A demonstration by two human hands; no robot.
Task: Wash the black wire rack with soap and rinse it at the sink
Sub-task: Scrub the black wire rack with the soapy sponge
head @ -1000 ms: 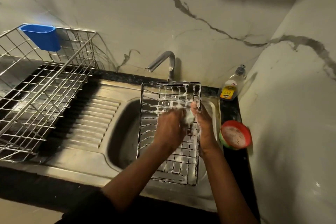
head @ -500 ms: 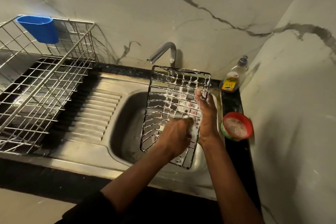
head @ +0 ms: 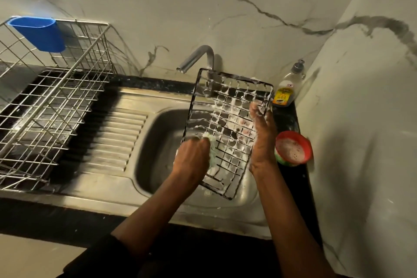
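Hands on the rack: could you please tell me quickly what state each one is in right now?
Left hand: closed on a pale sponge, against the black wire rack.
Right hand: holding the rack's right edge, thumb over the wires.

In 1 s the black wire rack [head: 228, 124] has swung from square below the faucet [head: 198, 56] to slanted, its far-left corner now just beneath it. The left hand [head: 191, 160] and sponge [head: 209, 142] have slid farther from the faucet, to the rack's left rim.
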